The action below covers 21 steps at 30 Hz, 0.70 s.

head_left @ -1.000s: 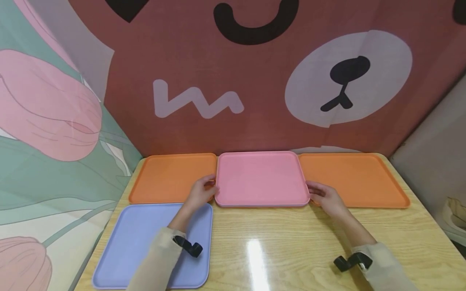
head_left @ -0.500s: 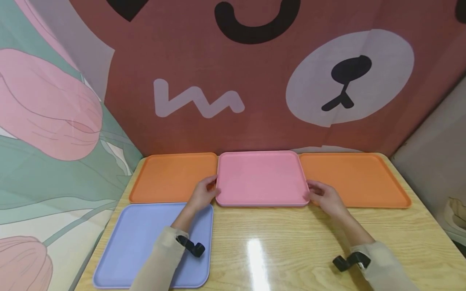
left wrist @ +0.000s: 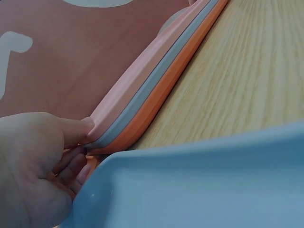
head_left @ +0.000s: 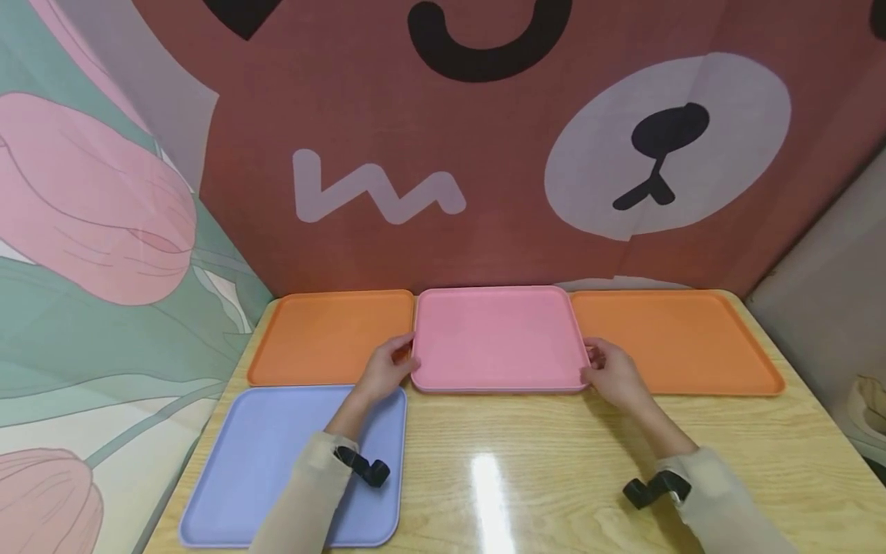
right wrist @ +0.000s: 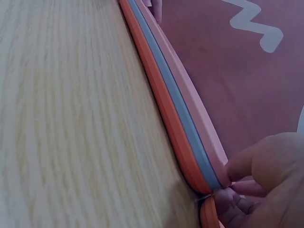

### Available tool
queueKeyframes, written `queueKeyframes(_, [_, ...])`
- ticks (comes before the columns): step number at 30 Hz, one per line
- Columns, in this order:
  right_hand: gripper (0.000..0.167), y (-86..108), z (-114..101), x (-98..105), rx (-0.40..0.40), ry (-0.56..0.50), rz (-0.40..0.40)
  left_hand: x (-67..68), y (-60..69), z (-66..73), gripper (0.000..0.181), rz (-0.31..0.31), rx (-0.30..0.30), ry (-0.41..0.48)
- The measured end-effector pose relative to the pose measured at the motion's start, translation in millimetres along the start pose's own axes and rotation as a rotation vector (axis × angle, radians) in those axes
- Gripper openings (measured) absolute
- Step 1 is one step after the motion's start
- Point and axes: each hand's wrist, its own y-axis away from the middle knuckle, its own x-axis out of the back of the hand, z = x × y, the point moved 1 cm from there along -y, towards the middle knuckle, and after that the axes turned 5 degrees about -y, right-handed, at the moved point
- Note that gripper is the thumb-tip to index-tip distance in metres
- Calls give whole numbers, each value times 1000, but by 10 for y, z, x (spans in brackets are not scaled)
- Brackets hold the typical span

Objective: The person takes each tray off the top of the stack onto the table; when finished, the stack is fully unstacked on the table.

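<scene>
A pink tray (head_left: 500, 338) tops a stack at the middle of the table's far side. Under it, in the left wrist view, lie a blue tray (left wrist: 147, 96) and, lowest, an orange tray (left wrist: 164, 95). My left hand (head_left: 384, 371) holds the left end of the pink tray, thumb on its rim and the other fingers lower at the corner. At the opposite end my right hand (head_left: 616, 375) pinches the pink tray's rim, with its thumb against the side. How far the fingertips reach under the pink tray is hidden.
One orange tray (head_left: 332, 335) lies left of the stack, another orange tray (head_left: 685, 342) to its right. A blue tray (head_left: 277, 462) sits nearer on the wooden table (head_left: 554, 477), beneath the left forearm. A bear-printed cloth (head_left: 388, 261) hangs behind.
My right hand has shifted slightly, its thumb coming in onto the pink tray's rim. The left hand has moved slightly right at its end. The trays stay in place.
</scene>
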Motion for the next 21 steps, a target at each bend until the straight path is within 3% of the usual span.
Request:
queueKeyframes(7, [58, -8, -50, 29, 21, 46, 55, 2, -1, 5, 52, -2, -26, 2])
queueKeyframes(11, [55, -10, -88, 87, 37, -11, 84, 2, 0, 3, 46, 16, -43, -8])
queueKeyframes(14, [55, -5, -83, 131, 11, -183, 51, 10, 4, 2, 44, 18, -48, -22])
queueKeyframes(18, [58, 10, -30, 172, -49, -458, -49, 23, 8, -8, 46, 0, -44, -32])
queueKeyframes(21, [61, 28, 19, 192, -63, -587, -105, 25, 3, -19, 47, -7, -38, -29])
